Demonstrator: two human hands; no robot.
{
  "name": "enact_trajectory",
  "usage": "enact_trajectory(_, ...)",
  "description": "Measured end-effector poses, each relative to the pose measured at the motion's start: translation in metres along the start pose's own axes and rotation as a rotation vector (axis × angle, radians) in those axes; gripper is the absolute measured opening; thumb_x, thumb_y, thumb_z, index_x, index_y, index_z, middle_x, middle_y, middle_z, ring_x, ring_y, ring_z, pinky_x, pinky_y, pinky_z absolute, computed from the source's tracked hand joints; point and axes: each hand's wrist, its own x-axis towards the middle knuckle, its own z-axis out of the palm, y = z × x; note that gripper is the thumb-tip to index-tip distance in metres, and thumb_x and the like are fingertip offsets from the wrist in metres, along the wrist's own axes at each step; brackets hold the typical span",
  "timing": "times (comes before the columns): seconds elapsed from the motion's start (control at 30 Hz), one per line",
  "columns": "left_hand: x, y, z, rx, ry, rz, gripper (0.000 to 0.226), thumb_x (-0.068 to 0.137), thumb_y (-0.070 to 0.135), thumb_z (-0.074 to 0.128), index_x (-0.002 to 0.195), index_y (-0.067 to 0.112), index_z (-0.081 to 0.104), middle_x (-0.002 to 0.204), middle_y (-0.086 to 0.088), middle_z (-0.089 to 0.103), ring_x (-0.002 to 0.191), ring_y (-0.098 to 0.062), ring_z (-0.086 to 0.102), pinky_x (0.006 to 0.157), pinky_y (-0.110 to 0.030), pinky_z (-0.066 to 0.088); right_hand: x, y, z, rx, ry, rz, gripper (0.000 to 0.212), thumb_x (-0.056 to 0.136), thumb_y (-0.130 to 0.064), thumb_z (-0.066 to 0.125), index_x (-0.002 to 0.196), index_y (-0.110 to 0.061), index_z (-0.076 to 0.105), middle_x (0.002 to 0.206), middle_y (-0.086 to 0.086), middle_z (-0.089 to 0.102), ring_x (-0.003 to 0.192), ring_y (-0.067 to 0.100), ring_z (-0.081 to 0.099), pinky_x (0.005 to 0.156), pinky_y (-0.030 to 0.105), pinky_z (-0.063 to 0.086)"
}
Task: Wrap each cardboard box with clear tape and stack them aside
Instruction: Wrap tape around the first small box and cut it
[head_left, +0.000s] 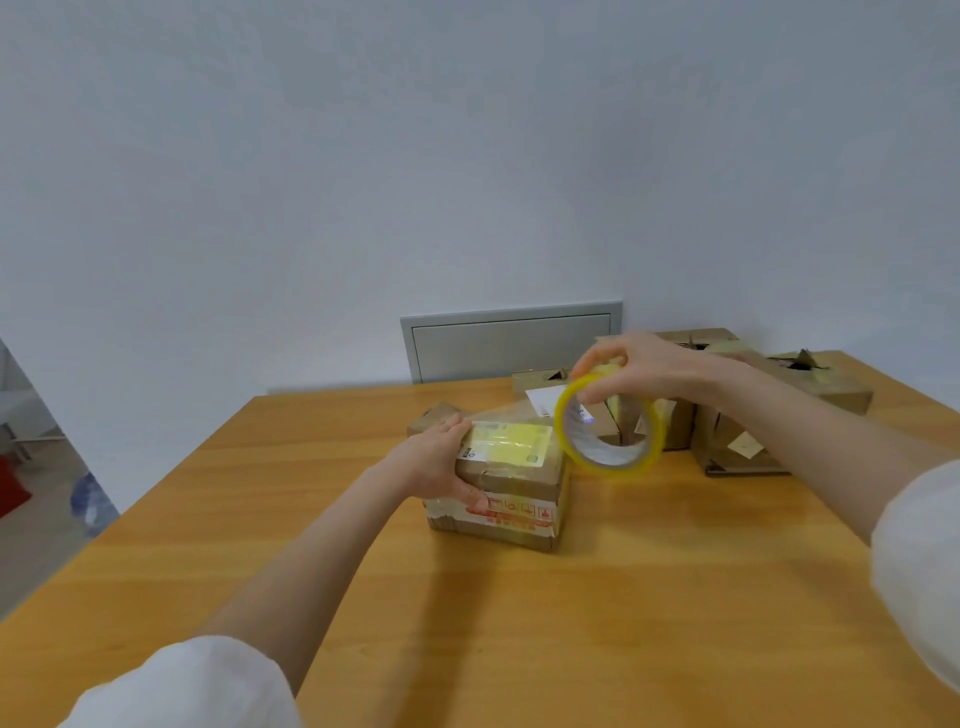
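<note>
One cardboard box is being worked on, near the middle of the table, with a yellow label on its top. The left hand grips the box's left end, fingers curled over the top edge and thumb pressed on the near face. The right hand holds the roll of clear tape just above and to the right of the box, fingers inside the core and thumb over the rim. A faint clear strip seems to run from the roll to the box top, though blur makes this uncertain.

This looks like the wrapping step, with the tape being drawn across the top. The next move probably calls for carrying the roll down over the box's right edge while the left hand pins the box, so the pull neither drags nor tips it.

Several unsealed boxes with raised flaps stand close behind the roll at the far right, so a wide sweep that way could strike them. A small box sits just behind the left hand. The near half of the table and its left side give room to turn the box or set it aside.
</note>
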Motion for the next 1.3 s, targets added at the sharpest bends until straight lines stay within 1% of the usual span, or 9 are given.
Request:
enact_trajectory(0.13,-0.002,0.000,-0.003,0.026,-0.015,0.009,0.118,0.069,0.052,0.077,0.154,0.020,0.002,0.161,0.003,0.000,0.147,-0.020,0.008,0.118,-0.039,0.015,-0.009,0.025,0.007,-0.066,-0.108,0.057,0.022,0.079,-0.039,0.074,0.100,-0.042,0.068,0.106,-0.021,0.054,0.106,0.008,0.051,0.080,0.021,0.044)
enact_trajectory(0.23,-0.003,0.002,-0.005,0.039,-0.027,0.012,0.116,0.070,0.053,0.077,0.153,0.025,0.001,0.161,0.004,-0.001,0.147,-0.021,0.008,0.119,-0.043,0.016,-0.010,0.038,0.025,-0.020,-0.133,0.089,0.024,0.078,-0.039,0.075,0.102,-0.040,0.070,0.117,-0.012,0.058,0.104,0.005,0.055,0.077,0.017,0.046)
enact_trajectory(0.37,-0.002,0.005,-0.007,0.063,-0.086,-0.003,0.112,0.071,0.065,0.068,0.153,0.033,-0.002,0.161,0.002,-0.004,0.147,-0.025,0.005,0.118,-0.052,0.011,-0.006,0.044,0.033,-0.022,-0.133,0.111,0.025,0.076,-0.039,0.074,0.100,-0.043,0.070,0.128,-0.006,0.057,0.112,0.013,0.054,0.089,0.026,0.049)
enact_trajectory(0.5,0.001,0.025,-0.010,0.159,-0.036,0.022,0.107,0.075,0.078,0.047,0.153,0.017,0.007,0.161,-0.005,0.001,0.148,-0.024,-0.001,0.118,-0.053,0.001,0.000,0.046,0.051,-0.103,-0.157,0.120,0.038,0.079,-0.039,0.072,0.116,-0.038,0.066,0.137,-0.006,0.051,0.124,0.018,0.046,0.096,0.029,0.043)
enact_trajectory(0.77,0.007,0.064,0.015,0.104,0.003,0.148,0.074,0.093,0.065,0.020,0.153,0.026,-0.002,0.160,0.000,-0.010,0.147,-0.020,-0.010,0.120,-0.044,-0.002,0.009,0.046,0.065,-0.100,-0.116,0.126,0.044,0.075,-0.039,0.072,0.119,-0.040,0.063,0.137,-0.001,0.048,0.123,0.021,0.047,0.100,0.039,0.045)
enact_trajectory(0.9,0.005,0.065,-0.005,-0.021,-0.040,0.190,0.064,0.097,0.053,0.036,0.152,0.030,0.011,0.161,0.000,0.001,0.148,-0.020,0.002,0.119,-0.042,0.007,0.006,0.044,0.066,-0.115,-0.107,0.132,0.046,0.074,-0.041,0.071,0.119,-0.042,0.063,0.133,-0.002,0.051,0.118,0.021,0.051,0.096,0.041,0.049)
enact_trajectory(1.0,0.007,0.076,-0.025,-0.158,-0.091,0.248,0.096,0.081,0.054,0.065,0.153,0.029,0.008,0.161,0.005,0.004,0.148,-0.017,0.005,0.120,-0.043,0.010,0.002,0.039,0.065,-0.149,-0.106,0.136,0.046,0.076,-0.041,0.069,0.121,-0.043,0.061,0.130,-0.002,0.055,0.113,0.020,0.054,0.091,0.040,0.052)
enact_trajectory(1.13,0.024,0.094,-0.029,0.265,-0.220,0.220,0.129,0.065,0.064,0.074,0.149,0.030,-0.017,0.160,0.000,-0.015,0.146,-0.023,-0.014,0.116,-0.058,-0.001,-0.002,0.035,0.064,-0.189,-0.116,0.129,0.043,0.081,-0.040,0.066,0.123,-0.042,0.059,0.125,0.000,0.057,0.107,0.020,0.056,0.086,0.039,0.054)
enact_trajectory(1.3,0.032,0.096,-0.020,0.266,-0.270,0.168,0.129,0.063,0.060,0.078,0.150,0.034,-0.013,0.160,0.000,-0.009,0.147,-0.028,-0.005,0.116,-0.056,0.016,-0.008,0.034,0.065,-0.257,-0.116,0.104,0.045,0.085,-0.038,0.064,0.129,-0.040,0.053,0.131,0.000,0.051,0.112,0.020,0.052,0.087,0.037,0.052)
